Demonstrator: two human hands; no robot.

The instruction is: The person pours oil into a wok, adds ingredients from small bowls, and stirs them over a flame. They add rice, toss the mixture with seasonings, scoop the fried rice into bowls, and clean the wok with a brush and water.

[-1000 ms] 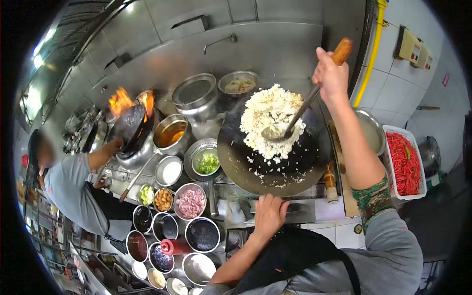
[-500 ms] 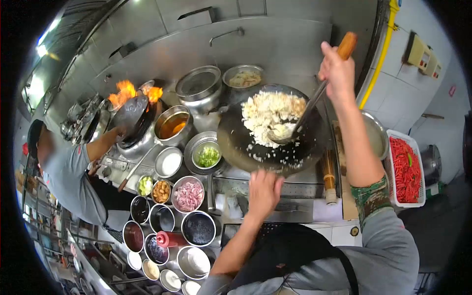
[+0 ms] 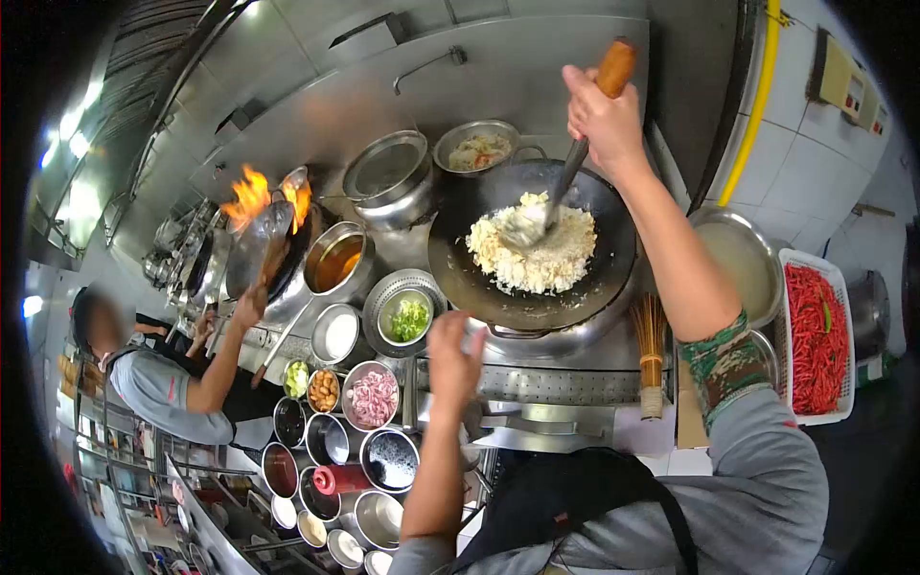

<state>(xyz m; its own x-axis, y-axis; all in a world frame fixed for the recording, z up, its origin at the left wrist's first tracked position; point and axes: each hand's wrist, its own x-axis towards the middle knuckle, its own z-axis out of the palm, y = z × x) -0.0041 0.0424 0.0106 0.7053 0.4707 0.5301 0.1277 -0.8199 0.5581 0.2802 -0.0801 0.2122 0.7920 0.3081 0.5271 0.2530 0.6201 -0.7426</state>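
Note:
My right hand [image 3: 606, 120] is wrapped round the wooden-ended handle of a long metal ladle [image 3: 567, 177]. The ladle's bowl rests in a mound of pale rice [image 3: 546, 265] with egg-like pieces, inside a large black wok [image 3: 460, 278]. Away from the wok, my left hand [image 3: 453, 359] is raised beside its near left edge, with nothing in it and its fingers apart. Just in front of that hand, the wok's near handle [image 3: 517, 333] shows bare. Chopped greens [image 3: 409, 320] in a bowl lie to the left.
A co-worker [image 3: 177, 383] at the left works at another wok [image 3: 257, 244] with flames behind it. Seasoning bowls and a red bottle [image 3: 340, 478] stand at lower left. A bamboo brush [image 3: 651, 350], a metal basin [image 3: 733, 259] and a basket of red chillies [image 3: 815, 340] are at right.
My left hand has come off the wok's near edge and moved left. The wok sits flatter, and the rice is gathered in a mound. The ladle has shifted left and up.

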